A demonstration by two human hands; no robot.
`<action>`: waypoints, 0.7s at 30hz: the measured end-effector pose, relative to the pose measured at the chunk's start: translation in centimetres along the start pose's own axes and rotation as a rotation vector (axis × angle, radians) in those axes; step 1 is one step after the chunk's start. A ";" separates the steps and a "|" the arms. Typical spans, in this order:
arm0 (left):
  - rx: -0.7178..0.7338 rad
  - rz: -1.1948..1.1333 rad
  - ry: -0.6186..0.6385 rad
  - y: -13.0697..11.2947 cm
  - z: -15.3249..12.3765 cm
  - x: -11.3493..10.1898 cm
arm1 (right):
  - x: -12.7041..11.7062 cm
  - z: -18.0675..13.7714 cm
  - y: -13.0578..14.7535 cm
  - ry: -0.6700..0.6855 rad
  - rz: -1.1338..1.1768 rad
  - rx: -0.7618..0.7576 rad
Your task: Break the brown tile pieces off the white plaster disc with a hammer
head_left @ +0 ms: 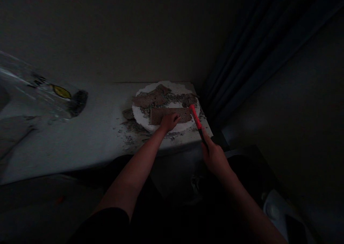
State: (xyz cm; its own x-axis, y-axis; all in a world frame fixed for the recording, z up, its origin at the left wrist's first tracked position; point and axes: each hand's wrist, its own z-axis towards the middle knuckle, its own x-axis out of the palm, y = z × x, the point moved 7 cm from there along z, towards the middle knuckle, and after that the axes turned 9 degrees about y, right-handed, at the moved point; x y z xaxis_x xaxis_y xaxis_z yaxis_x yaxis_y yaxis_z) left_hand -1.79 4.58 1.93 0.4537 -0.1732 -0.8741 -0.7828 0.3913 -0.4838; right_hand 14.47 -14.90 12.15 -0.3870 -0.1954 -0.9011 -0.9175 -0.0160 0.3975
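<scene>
My right hand (pixel 215 156) is wrapped round the black grip of a hammer (pixel 196 119) with a red shaft. The hammer's head end is over the right side of a white, rough-edged round board (pixel 139 119), where it blends with a grey-brown lump (pixel 189 99). My left hand (pixel 169 122) lies on a brown, rectangular textured slab (pixel 157 115), its fingers curled. A small dark spot shows at the fingers; whether it is a held thing, I cannot make out. Behind the slab sits a broken brown piece (pixel 150 98) among grey crumbs.
Crumbs and a grey chunk (pixel 128 113) lie left of the board on the pale table (pixel 104 129). A clear plastic bag (pixel 51 93) with a yellow label is at the far left. Dark curtain folds (pixel 242 46) hang at the right. The room is dim.
</scene>
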 end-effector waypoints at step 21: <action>-0.021 0.017 0.002 0.5 0.2 0.4 | 0.9 0.2 0.1 0.053 -0.001 -0.005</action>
State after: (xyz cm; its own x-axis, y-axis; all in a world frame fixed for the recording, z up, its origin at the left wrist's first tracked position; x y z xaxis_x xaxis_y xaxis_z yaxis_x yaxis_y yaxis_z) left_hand -1.91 4.90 1.35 0.4397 -0.1689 -0.8821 -0.7989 0.3753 -0.4700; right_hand 14.06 -14.89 11.36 -0.3804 -0.2467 -0.8913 -0.9173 -0.0215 0.3975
